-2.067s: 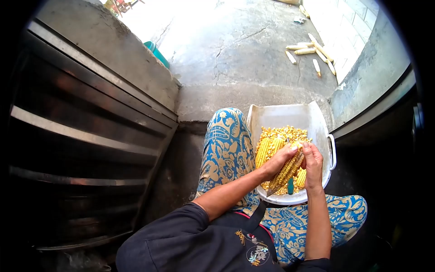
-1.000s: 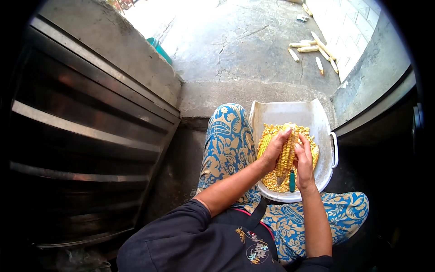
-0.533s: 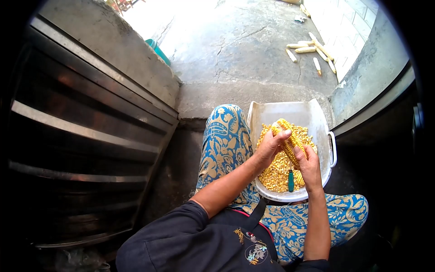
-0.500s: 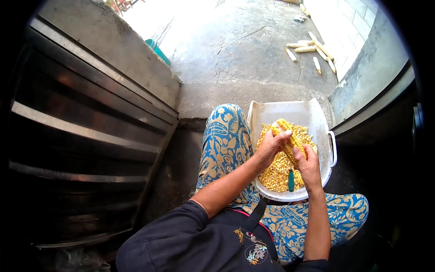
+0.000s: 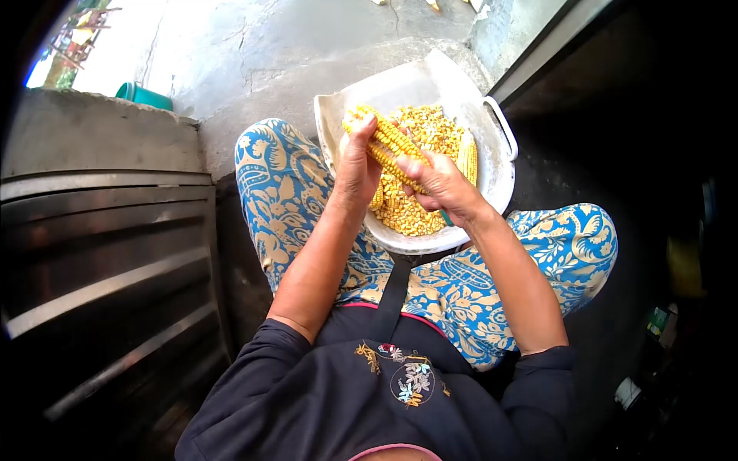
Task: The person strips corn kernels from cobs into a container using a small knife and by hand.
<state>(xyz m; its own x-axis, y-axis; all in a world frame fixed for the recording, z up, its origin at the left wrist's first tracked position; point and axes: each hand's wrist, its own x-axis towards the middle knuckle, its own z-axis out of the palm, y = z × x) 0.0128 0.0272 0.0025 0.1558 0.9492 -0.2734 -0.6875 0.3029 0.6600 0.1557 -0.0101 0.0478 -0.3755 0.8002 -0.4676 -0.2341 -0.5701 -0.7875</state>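
Observation:
Over a white plastic tub, both hands are closed around yellow ears of corn. Two ears seem to lie side by side between them, though the fingers hide part of each. My left hand wraps the upper left end, its thumb on the kernels. From the lower right, my right hand grips the other end. Loose kernels fill the tub below, and another ear of corn rests on them at the right. A bit of green handle shows just under my right hand.
The tub stands between my knees, in patterned blue trousers. A ribbed metal door is on the left and a door frame on the right. Farther off, a green bucket stands on the concrete floor.
My view has shifted, so the tub and hands appear higher and farther left. Both hands keep hold of the corn, my right hand now lying more across it. The green handle is mostly covered.

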